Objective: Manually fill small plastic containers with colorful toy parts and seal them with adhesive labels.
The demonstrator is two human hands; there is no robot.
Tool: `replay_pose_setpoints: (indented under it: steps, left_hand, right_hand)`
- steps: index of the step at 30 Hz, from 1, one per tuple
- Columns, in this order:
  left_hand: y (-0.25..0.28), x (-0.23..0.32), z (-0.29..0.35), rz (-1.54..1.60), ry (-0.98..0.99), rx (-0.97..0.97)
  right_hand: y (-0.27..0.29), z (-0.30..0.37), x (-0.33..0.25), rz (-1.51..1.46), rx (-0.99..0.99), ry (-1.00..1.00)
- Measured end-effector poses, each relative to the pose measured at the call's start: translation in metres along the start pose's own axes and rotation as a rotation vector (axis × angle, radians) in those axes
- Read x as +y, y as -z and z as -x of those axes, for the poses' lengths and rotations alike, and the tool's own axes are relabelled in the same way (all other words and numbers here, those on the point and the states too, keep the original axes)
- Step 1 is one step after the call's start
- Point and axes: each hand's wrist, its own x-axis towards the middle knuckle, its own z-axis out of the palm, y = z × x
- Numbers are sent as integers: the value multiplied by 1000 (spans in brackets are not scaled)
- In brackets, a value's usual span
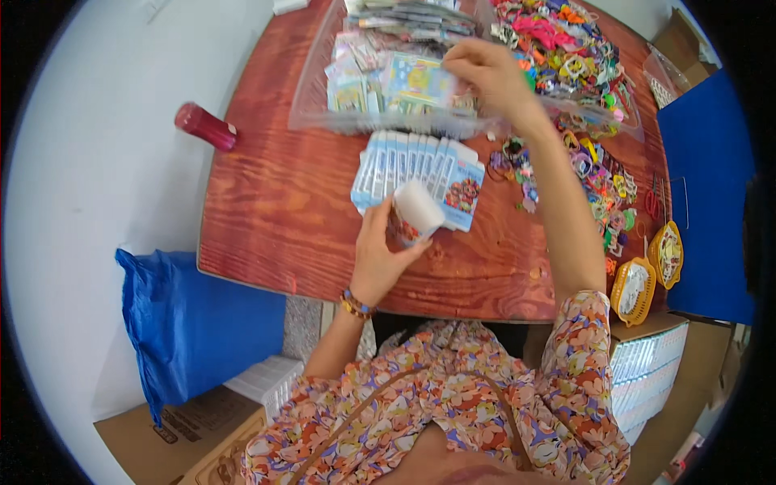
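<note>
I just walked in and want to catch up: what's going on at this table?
A person sits working with both hands. Their left hand holds a small box just on the near side of a row of light-blue boxes on the table. Their right hand reaches over a clear plastic bin, fingers at the edge of a colourful card; whether it is gripped isn't clear.

Text: none legible | cardboard box (pixel 166 461): dark print | blue-white cartons (pixel 408 158): tiny print
</note>
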Motion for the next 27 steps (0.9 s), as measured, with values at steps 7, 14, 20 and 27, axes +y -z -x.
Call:
replay_pose_setpoints:
  steps: [7,14,20,27]
  left_hand:
    - [-20,11,-24,-135,-132,-75]
    - [-38,20,-20,-193,-280,-158]
    - [-54,24,-20,-207,-263,-163]
    - [-59,19,-15,-169,-265,-156]
  right_hand:
    - [23,112,-39,273,-166,86]
    - [26,142,-33,541,-240,115]
    - [19,159,-22,477,-38,164]
    - [68,207,29,380,133,-481]
